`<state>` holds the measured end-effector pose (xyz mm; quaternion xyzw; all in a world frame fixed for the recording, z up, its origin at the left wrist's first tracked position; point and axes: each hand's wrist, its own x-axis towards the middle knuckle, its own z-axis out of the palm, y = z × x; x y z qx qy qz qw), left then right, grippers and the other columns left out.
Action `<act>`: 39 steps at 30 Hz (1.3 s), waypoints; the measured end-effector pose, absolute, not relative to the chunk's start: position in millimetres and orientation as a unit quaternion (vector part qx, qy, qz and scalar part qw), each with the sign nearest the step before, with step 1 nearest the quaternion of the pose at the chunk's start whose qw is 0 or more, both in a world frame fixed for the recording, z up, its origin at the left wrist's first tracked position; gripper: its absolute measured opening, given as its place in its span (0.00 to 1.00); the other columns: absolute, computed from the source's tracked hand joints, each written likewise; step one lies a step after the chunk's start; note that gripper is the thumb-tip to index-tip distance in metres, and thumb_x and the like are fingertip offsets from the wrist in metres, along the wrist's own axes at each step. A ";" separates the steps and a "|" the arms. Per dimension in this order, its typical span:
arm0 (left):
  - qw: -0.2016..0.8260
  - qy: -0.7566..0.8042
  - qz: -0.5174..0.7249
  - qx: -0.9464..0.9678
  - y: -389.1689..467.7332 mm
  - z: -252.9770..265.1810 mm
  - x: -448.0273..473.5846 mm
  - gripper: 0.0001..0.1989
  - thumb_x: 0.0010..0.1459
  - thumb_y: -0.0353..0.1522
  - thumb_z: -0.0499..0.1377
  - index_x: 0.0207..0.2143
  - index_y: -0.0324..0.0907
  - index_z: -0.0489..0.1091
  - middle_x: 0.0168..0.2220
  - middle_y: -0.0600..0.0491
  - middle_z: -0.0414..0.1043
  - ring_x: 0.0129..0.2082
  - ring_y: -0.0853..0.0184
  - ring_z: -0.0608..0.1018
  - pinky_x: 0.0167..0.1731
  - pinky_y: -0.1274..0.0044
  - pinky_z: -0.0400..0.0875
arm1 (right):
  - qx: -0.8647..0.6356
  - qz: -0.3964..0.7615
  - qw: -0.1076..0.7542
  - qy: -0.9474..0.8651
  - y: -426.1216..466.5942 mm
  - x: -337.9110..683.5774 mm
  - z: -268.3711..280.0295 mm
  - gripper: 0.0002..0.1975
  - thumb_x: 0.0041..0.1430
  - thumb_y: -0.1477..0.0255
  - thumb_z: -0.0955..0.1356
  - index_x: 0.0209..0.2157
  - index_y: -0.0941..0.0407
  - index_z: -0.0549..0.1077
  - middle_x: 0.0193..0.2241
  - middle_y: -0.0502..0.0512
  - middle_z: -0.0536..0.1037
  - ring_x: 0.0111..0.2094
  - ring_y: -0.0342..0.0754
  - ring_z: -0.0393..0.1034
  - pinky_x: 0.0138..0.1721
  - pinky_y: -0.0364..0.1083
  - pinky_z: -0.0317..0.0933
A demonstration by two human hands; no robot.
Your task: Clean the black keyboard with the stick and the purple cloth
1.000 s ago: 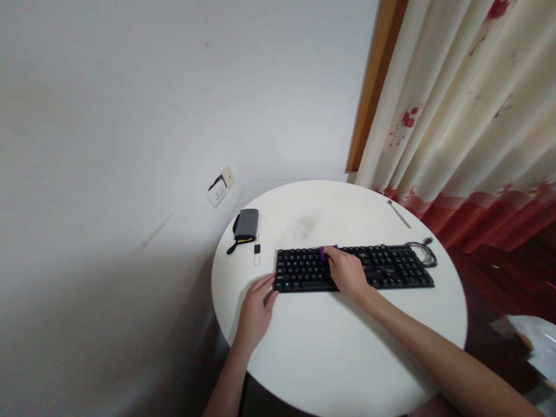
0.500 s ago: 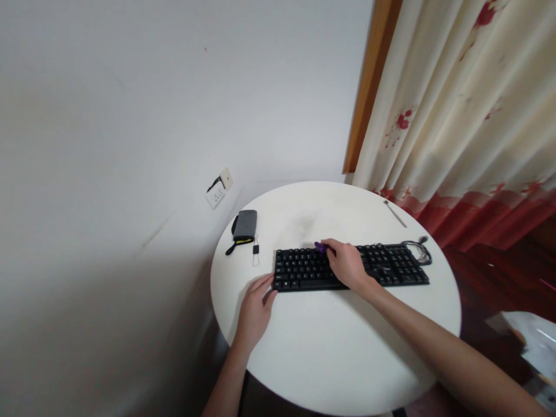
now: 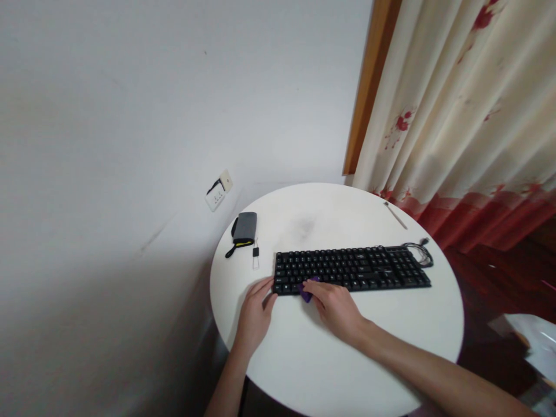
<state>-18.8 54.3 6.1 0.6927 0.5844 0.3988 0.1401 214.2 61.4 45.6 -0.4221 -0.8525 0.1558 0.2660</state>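
Observation:
A black keyboard (image 3: 347, 269) lies across the white round table (image 3: 347, 347). At its left end, my left hand (image 3: 254, 313) grips the front corner, the thumb at the front edge and the fingers along the side. My right hand (image 3: 336, 307) pinches a small purple cloth (image 3: 306, 294) against the keyboard's front edge, left of the space bar. Part of the cloth is hidden under my fingers. The keyboard's coiled cable (image 3: 419, 253) rests by its back right corner.
Left of the keyboard are a grey pouch (image 3: 245, 227) with a black strap and a black binder clip (image 3: 256, 252). A thin toothbrush-like stick (image 3: 396, 216) lies at the back right. Grey dust smudges the table behind the keyboard. Wall and curtain (image 3: 434, 116) border the table.
My right hand has brought the purple cloth from the keyboard's back row toward me and left, down to the front edge. My left hand stays at the left end.

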 end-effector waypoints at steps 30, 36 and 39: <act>0.150 0.588 0.392 0.692 54.9 3.1 -20.6 0.17 0.60 0.30 0.56 0.51 0.44 0.72 0.52 0.48 0.73 0.53 0.59 0.73 0.57 0.62 0.66 | -0.469 0.147 0.295 -0.820 85.4 233.7 59.4 0.20 0.61 0.79 0.61 0.50 0.51 0.74 0.50 0.51 0.78 0.48 0.49 0.74 0.50 0.47 0.67; 0.152 0.586 0.394 0.692 55.1 2.3 -21.0 0.17 0.60 0.30 0.56 0.51 0.44 0.72 0.52 0.48 0.72 0.53 0.60 0.73 0.57 0.63 0.66 | -0.625 0.077 0.212 -0.747 134.8 252.2 60.2 0.17 0.63 0.76 0.61 0.48 0.52 0.76 0.42 0.53 0.81 0.42 0.52 0.77 0.47 0.48 0.66; 0.149 0.585 0.396 0.692 54.8 2.8 -20.9 0.17 0.60 0.29 0.56 0.51 0.44 0.72 0.52 0.48 0.73 0.53 0.60 0.73 0.57 0.63 0.66 | -0.593 0.089 0.222 -0.769 124.3 240.1 52.6 0.18 0.62 0.78 0.61 0.48 0.51 0.75 0.45 0.53 0.80 0.44 0.50 0.76 0.47 0.46 0.66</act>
